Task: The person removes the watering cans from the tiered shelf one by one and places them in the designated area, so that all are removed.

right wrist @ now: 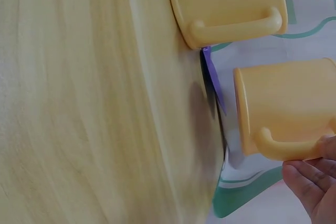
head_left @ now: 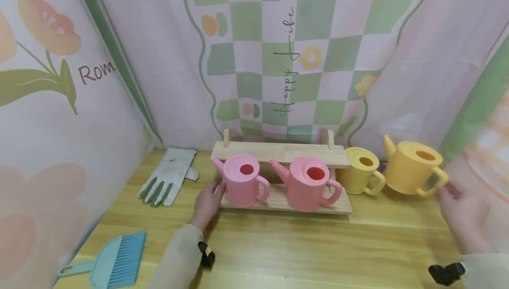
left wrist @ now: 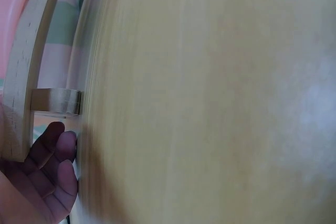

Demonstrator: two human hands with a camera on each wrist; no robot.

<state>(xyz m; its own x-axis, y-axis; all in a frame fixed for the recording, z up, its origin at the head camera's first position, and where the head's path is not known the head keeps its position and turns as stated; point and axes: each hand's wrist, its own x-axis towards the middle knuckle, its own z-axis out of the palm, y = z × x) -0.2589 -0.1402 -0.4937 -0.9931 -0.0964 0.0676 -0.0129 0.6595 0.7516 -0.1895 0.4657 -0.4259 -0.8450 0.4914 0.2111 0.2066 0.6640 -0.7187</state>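
Note:
My right hand [head_left: 463,214] pinches the handle of an orange-yellow watering can [head_left: 409,167], which is held up off the table, as the right wrist view shows. A second yellow watering can [head_left: 359,172] stands on the table to its left, beside the wooden shelf [head_left: 278,151]. My left hand [head_left: 207,204] grips the left end of the shelf's lower board; in the left wrist view its fingers [left wrist: 65,174] curl beneath the board's end. Two pink watering cans, a lighter one [head_left: 242,187] and a deeper pink one [head_left: 306,187], stand on that lower board, spouts to the left.
White gardening gloves [head_left: 171,174] with green fingertips lie at the back left of the table [head_left: 286,245]. A blue dustpan and brush [head_left: 115,260] lie at the front left. Something purple [right wrist: 212,80] lies behind the yellow cans. Printed curtains [head_left: 167,68] close off the back and sides.

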